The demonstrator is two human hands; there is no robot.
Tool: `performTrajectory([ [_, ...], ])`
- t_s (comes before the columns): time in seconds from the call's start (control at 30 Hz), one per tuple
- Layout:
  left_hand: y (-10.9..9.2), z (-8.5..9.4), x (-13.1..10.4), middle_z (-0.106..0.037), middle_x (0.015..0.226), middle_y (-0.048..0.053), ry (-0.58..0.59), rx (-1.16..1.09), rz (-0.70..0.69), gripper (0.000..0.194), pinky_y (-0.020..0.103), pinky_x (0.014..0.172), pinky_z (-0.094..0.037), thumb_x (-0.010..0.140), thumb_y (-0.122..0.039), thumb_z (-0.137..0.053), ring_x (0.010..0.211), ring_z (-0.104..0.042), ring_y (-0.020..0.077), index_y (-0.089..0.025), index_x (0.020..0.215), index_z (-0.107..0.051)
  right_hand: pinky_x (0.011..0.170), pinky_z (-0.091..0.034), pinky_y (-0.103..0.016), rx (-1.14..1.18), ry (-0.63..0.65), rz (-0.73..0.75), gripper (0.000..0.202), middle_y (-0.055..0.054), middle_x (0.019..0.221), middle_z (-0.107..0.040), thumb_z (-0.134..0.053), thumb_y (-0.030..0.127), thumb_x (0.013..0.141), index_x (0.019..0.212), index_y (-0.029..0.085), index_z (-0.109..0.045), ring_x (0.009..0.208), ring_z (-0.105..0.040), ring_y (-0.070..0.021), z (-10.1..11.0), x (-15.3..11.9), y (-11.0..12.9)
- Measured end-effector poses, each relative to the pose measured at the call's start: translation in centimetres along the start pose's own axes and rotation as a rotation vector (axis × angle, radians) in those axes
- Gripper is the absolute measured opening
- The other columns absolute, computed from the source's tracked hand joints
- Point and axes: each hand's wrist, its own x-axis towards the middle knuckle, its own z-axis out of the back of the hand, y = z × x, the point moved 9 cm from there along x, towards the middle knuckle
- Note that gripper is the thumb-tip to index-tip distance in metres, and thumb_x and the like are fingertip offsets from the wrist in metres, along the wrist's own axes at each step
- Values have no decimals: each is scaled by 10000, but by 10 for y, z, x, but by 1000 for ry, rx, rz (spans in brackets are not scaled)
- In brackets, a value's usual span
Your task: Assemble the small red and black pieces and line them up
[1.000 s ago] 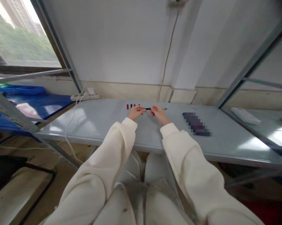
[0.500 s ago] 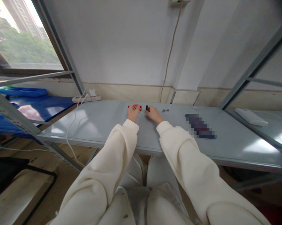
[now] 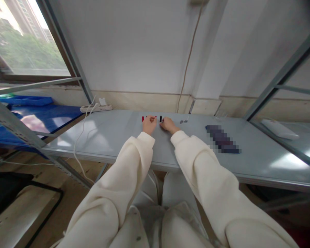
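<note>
While both hands work at the far side of the long grey table (image 3: 113, 141), the step in hand looks to be the handling or setting of small pieces one by one near the back edge. From this position, a next move would call for a light fingertip pinch and a level wrist, since the pieces look easy to knock over.

The left hand (image 3: 149, 124) bends its fingers toward the thumb, only slightly spread, in front of the row; I cannot tell whether it has hold of anything. The right hand (image 3: 167, 124) is half curled, its fingertips just beside the black block (image 3: 160, 118); at this distance the picture is too soft to say whether they grip it.

That block is small, dark and narrow, seemingly upright on the table between the two hands. Left of the left hand is a red block (image 3: 142, 119), similarly small and upright, with other bits of red and dark partly hidden behind the fingers. Smallest of all, a few greyish metal bits (image 3: 183, 121) lie to the right of the right hand, apart from it.
</note>
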Motion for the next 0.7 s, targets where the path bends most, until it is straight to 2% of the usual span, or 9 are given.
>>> performTrajectory([
  [0.07, -7, -6, -3, -600, 655, 23, 53, 140, -88, 107, 224, 609, -404, 716, -232, -504, 590, -522, 97, -148, 715, -569, 764, -403, -266, -4, -8, -8, 409, -200, 1023, -587, -581, 297, 708, 1033, 51, -548, 964, -550, -242, 9, -7, -5],
  [0.17, -15, -20, -12, -606, 652, 17, 195, 264, -200, 124, 221, 600, -396, 724, -240, -495, 594, -522, 101, -159, 719, -588, 777, -401, -279, -2, -41, -21, 461, -195, 1017, -588, -574, 351, 708, 1059, 54, -534, 965, -546, -239, 26, -22, -15],
  [0.3, -24, -33, -21, -612, 656, 21, 335, 289, -286, 133, 213, 602, -393, 726, -214, -484, 603, -524, 101, -151, 729, -601, 753, -409, -277, 54, -96, -59, 359, -137, 944, -623, -520, 373, 740, 978, 113, -590, 890, -570, -206, 41, -43, -31],
  [0.47, -27, -33, -23, -602, 634, 16, 336, 287, -297, 129, 213, 601, -392, 723, -213, -485, 592, -515, 103, -155, 710, -600, 713, -406, -249, 115, -184, -69, 236, -96, 853, -646, -460, 294, 779, 837, 152, -639, 811, -581, -172, 48, -60, -36],
  [0.7, -27, -33, -23, -607, 642, 24, 326, 307, -302, 131, 222, 608, -391, 722, -207, -483, 585, -506, 109, -157, 708, -604, 684, -405, -255, 111, -234, -50, 244, -98, 804, -650, -439, 277, 784, 810, 152, -647, 761, -584, -175, 48, -63, -35],
])
